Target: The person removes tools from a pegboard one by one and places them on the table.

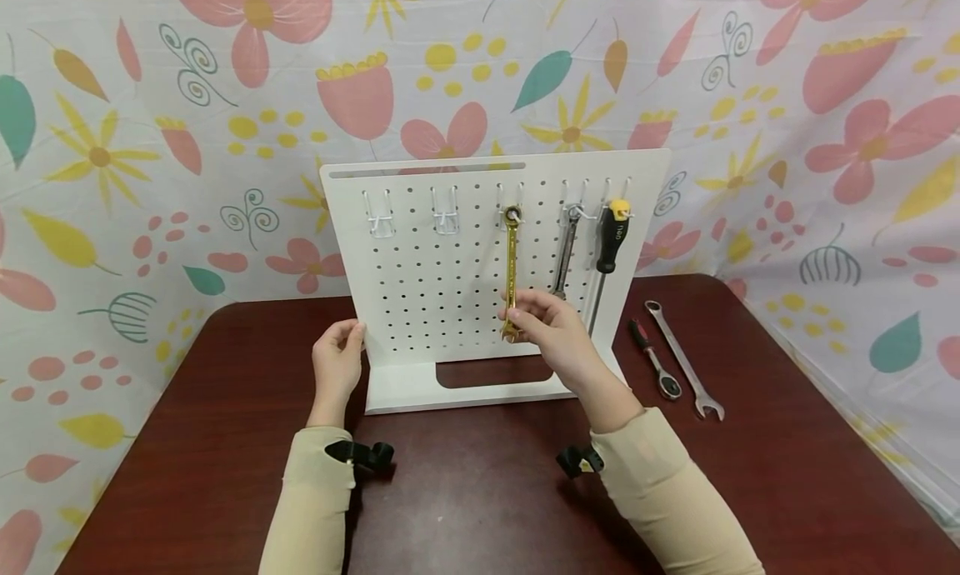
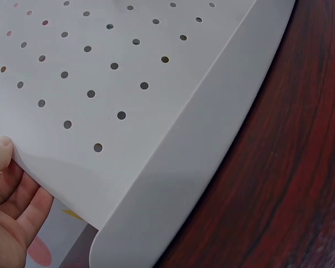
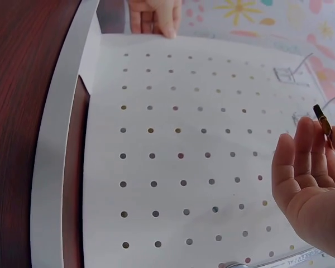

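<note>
A white pegboard (image 1: 442, 283) stands upright on its base. My left hand (image 1: 337, 358) pinches its left edge, thumb in front and fingers behind in the left wrist view. Between thumb and fingers, my right hand (image 1: 555, 333) holds the lower, open end of a gold combination wrench (image 1: 512, 258). The wrench's ring end is up at the middle hook, hanging nearly straight down. To its right hang a silver wrench (image 1: 567, 250), partly behind my right hand, and a screwdriver (image 1: 609, 242) with a black and yellow handle.
Two wire hooks on the board's left, one being the leftmost hook (image 1: 381, 225), carry no tools. On the table (image 1: 247, 442) right of the board lie a ratchet (image 1: 656, 362) and a large combination wrench (image 1: 684, 358). A flowered cloth (image 1: 480, 67) hangs behind.
</note>
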`<state>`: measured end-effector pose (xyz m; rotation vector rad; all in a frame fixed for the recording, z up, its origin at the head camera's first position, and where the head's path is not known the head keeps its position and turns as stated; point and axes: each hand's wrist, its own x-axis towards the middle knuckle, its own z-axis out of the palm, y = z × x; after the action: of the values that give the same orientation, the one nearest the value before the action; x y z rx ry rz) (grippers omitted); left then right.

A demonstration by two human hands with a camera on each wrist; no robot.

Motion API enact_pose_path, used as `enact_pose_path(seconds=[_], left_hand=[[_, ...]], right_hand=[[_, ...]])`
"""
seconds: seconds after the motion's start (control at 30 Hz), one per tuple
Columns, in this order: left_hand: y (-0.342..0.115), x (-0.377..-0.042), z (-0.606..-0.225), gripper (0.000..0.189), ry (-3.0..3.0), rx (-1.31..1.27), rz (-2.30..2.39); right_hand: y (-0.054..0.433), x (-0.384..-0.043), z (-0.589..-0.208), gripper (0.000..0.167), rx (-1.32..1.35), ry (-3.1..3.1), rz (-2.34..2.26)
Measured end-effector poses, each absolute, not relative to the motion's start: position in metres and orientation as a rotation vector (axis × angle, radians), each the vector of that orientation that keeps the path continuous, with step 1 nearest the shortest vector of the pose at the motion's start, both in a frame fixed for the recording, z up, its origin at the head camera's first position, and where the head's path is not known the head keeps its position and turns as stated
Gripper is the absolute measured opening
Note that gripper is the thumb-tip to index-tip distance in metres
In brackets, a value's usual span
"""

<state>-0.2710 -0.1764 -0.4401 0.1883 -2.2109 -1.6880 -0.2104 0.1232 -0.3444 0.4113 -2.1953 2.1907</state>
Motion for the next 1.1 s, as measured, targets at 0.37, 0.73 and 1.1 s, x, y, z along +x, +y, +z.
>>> enact_pose_path(seconds=[0.37,0.73,1.1], left_hand=[[-0.176,-0.271,-0.440,0.028,-2.214,0.185,-1.689],[-0.176,-0.270,-0.440,0.027,-2.210,0.176,-1.686],[-0.175,-0.270,-0.439,0.027,-2.215,0.183,-1.682]], right_hand=[[0.126,-0.204,-0.342,0.029,0.500,-2.175,2.145],[0.133,-0.193,-0.341,0.022,0.523,-2.190,2.083],[0.154,-0.176,-0.337,0.025,0.529,-2.196,2.015]])
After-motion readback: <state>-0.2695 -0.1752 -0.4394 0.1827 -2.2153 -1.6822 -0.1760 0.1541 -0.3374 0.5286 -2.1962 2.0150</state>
